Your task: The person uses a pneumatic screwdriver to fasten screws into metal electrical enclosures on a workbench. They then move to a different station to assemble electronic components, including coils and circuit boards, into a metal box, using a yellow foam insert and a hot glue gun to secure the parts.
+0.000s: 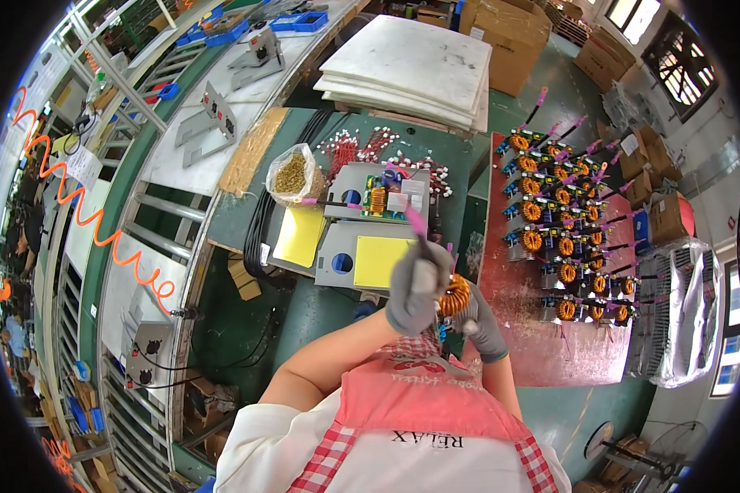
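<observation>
Both hands wear grey gloves and are held close to my apron. My left hand (417,287) is closed around a black cable with a pink sleeved end (416,222), which points up and away from me. Beside it, my right hand (483,326) grips a circuit board with a copper-wound ring coil (454,296); most of the board is hidden by the hands. Just beyond them, on the green bench, lie grey metal plates, one with a yellow sheet (382,261) on it. A circuit board with a coil (377,200) rests on the farther plate.
A clear bag of small brass-coloured parts (294,177) stands at the bench's left, near red wires with white connectors (353,148). To the right, several coil boards (566,246) stand in rows on a red surface (543,353). White sheets (403,62) are stacked behind; a roller conveyor (168,205) runs left.
</observation>
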`<action>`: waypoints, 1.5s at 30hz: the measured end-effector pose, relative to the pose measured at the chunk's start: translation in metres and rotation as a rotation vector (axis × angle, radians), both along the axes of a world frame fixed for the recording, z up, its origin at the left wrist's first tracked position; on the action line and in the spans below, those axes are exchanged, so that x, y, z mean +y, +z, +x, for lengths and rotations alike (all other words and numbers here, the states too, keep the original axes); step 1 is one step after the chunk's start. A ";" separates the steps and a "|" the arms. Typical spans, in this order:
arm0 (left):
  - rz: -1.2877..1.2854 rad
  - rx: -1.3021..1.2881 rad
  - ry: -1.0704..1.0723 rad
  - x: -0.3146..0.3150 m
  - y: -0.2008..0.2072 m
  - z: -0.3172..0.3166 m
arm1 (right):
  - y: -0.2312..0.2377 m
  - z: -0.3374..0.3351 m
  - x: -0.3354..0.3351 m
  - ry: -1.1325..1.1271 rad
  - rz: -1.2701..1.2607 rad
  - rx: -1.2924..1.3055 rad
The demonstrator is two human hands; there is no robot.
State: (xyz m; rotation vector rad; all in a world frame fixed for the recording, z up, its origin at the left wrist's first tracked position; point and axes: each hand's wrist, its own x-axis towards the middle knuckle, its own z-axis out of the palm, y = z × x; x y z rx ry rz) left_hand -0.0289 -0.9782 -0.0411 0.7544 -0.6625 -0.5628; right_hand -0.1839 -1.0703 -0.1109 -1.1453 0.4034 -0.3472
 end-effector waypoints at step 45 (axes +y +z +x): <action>1.480 -0.823 0.086 0.022 -0.191 0.151 | -0.122 0.112 -0.022 0.066 -0.821 0.632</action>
